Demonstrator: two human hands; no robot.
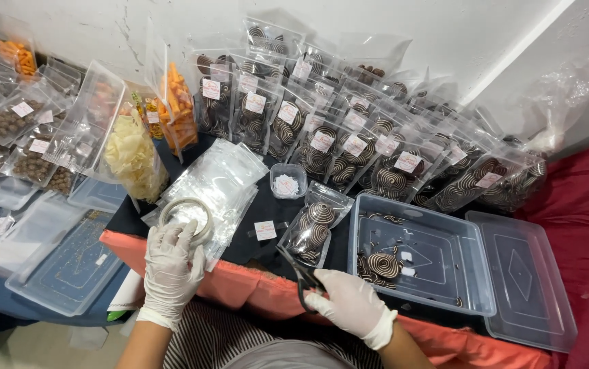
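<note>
Near the desk's front edge, the gloved left hand (pixel 171 263) reaches forward, fingers clamped on a tape roll (pixel 186 219) lying on empty clear pouches (pixel 223 181). The gloved right hand (pixel 350 304), palm down, grips black scissors (pixel 301 275) pointing at a filled biscuit pouch (pixel 313 229).

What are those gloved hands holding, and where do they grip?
Left hand grips the clear tape roll by its near rim; right hand holds dark scissors by the handles.

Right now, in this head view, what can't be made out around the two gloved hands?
- Left hand: its fingers cover part of the clear tape roll.
- Right hand: hides the black scissors' handles.
- Square white label: print too small.
- Clear plastic lid: corner cut off by the bottom edge.
</note>
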